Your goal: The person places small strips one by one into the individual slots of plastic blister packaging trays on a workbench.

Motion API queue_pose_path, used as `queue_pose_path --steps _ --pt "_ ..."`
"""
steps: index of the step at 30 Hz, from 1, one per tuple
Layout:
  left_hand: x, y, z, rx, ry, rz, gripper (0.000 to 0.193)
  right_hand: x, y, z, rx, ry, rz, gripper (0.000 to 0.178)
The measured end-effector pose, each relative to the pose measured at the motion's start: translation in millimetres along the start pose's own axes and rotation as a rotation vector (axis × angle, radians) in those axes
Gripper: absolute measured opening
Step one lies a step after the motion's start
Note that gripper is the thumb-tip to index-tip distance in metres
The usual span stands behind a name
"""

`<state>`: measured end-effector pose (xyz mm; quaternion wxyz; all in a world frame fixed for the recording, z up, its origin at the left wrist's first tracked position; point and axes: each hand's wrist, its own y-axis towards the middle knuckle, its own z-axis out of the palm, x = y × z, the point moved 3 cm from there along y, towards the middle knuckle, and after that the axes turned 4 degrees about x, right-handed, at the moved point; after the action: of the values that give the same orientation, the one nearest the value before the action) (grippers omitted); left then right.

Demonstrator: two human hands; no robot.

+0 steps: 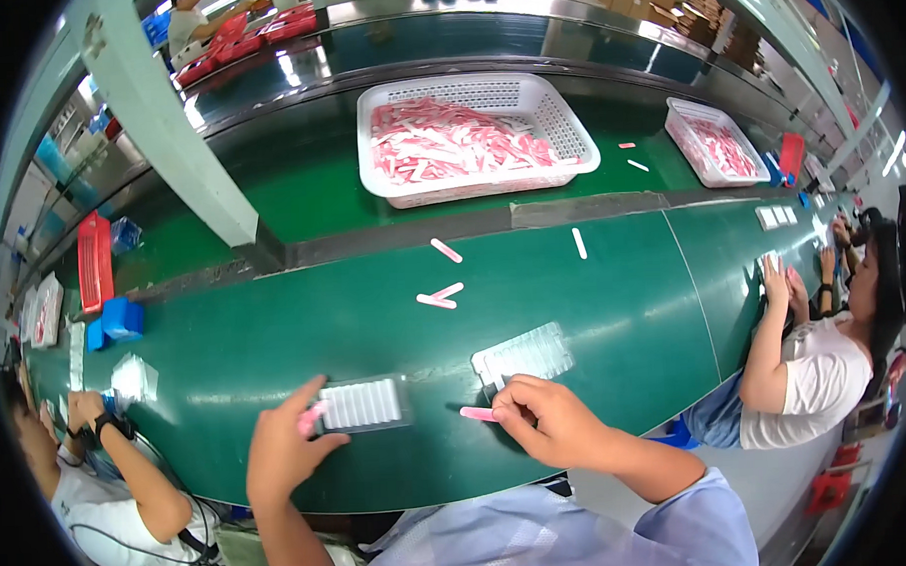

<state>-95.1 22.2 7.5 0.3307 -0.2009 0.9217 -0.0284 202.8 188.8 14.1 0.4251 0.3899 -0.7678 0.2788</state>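
My right hand (pixel 550 419) pinches a small pink nail file (pixel 478 414) between thumb and fingertips, its free end pointing left. Just beyond those fingers lies a clear plastic tray (pixel 545 345) with ridged slots, set at a slant. To the left, a second clear tray (pixel 403 409) carries a row of white strips side by side. My left hand (pixel 284 444) is at that tray's left end, forefinger and thumb spread. Pink nail files (pixel 309 419) show within its grasp, partly hidden by the fingers. Several loose pink and white nail files (pixel 446 250) are scattered farther up the green table.
A white basket (pixel 380 186) heaped with pink and white files stands beyond the table's raised edge, near a pale post (pixel 168 123). Another basket (pixel 709 179) is at far right. Blue boxes (pixel 122 319) lie left. People sit working at left and right (pixel 815 370).
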Motion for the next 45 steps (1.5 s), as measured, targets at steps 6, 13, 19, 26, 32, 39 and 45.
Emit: queue_pose_path --steps 6,13,19,26,32,39,45 --pt "-24 -13 5 -0.148 -0.741 -0.028 0.052 2 0 8 0.069 0.174 -0.085 0.009" --pt "-90 -7 67 0.215 -0.629 0.09 0.013 15 3 18 0.049 -0.25 -0.324 0.012" --pt "-78 -12 81 -0.04 -0.766 0.062 0.012 2 15 -49 -0.194 -0.604 -0.195 0.045" --pt "-67 -16 84 -0.166 -0.837 0.005 0.008 -33 -7 -15 -0.203 -0.709 -0.067 0.052" --pt "-68 -14 88 -0.21 -0.891 0.012 0.009 9 -3 15 -0.306 -0.588 -0.174 0.039" --pt "-78 -22 101 -0.184 -1.013 0.029 0.005 4 15 40 -0.201 0.528 -0.261 0.016" --pt "-74 -23 86 -0.155 -0.837 0.094 0.019 25 11 -8 -0.387 -0.485 -0.732 0.024"
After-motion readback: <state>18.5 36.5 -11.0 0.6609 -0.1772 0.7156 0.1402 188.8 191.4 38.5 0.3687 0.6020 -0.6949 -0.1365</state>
